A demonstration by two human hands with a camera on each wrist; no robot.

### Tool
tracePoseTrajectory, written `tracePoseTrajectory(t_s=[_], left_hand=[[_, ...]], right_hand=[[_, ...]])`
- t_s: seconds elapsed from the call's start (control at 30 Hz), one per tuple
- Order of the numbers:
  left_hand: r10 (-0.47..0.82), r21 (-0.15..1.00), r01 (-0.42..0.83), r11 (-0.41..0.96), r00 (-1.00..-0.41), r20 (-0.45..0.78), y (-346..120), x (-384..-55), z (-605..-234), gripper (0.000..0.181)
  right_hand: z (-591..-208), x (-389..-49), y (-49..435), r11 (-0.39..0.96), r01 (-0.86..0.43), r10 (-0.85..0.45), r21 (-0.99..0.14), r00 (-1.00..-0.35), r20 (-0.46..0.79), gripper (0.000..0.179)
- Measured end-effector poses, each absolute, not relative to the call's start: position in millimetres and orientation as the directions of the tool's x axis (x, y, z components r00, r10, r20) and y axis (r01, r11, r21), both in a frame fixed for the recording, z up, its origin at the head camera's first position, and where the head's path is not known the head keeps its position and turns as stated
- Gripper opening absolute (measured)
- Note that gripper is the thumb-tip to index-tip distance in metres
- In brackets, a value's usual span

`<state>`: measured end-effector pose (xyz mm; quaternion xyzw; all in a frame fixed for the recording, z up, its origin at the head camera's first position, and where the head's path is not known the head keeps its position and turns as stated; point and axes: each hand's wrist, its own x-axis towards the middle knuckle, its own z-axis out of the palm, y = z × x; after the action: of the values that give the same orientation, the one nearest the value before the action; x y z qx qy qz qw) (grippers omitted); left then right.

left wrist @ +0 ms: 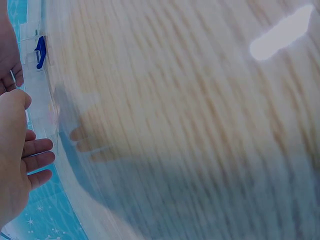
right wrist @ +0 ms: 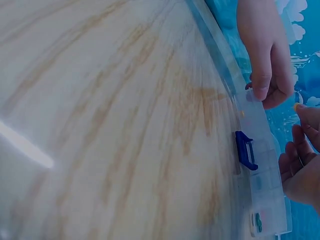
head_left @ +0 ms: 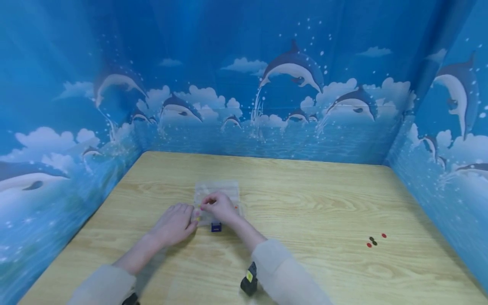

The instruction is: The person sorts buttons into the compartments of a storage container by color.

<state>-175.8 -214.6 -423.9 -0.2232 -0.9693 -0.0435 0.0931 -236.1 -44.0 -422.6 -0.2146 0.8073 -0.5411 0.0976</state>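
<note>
Over clear box [right wrist: 266,192] | small piece [right wrist: 297,106] pinched at tip of right grip [head_left: 222,208] | left grip [head_left: 174,223] relaxed

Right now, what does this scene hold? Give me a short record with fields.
left hand: at the left end of the clear plastic box
right hand: above the box, pinching a small piece
box front: blue latch
surface: wood-grain table
table's right side: two red discs, two dark discs
backdrop: dolphin-print sheeting
</note>
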Motion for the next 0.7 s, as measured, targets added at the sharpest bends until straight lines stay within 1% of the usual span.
tracePoseTrajectory(t_s=[0.2,0.43,0.57,0.7], left_hand=[[0.43,0.049,0.448,0.893,-0.879,0.208,-214.2,-174.3,-422.3,0.027],[0.455,0.03,0.478,0.878,-0.852,0.257,-214.7,-175.6,-423.7,0.017],[0.459,0.022,0.481,0.876,-0.848,0.266,-214.9,-177.0,-425.6,0.017],[0.451,0.017,0.47,0.883,-0.856,0.252,-214.8,-177.4,-426.6,0.02]], right_hand=[[-424.3,-234.4,-49.3,0.345,-0.241,-0.442,-0.907,-0.894,0.07,0.005],[-426.7,-232.5,-52.4,0.392,-0.271,-0.44,-0.879,-0.894,0.079,0.005],[-425.8,-231.1,-52.9,0.424,-0.309,-0.442,-0.851,-0.891,0.103,0.005],[-426.4,-230.8,-52.4,0.427,-0.297,-0.427,-0.854,-0.899,0.099,0.005]])
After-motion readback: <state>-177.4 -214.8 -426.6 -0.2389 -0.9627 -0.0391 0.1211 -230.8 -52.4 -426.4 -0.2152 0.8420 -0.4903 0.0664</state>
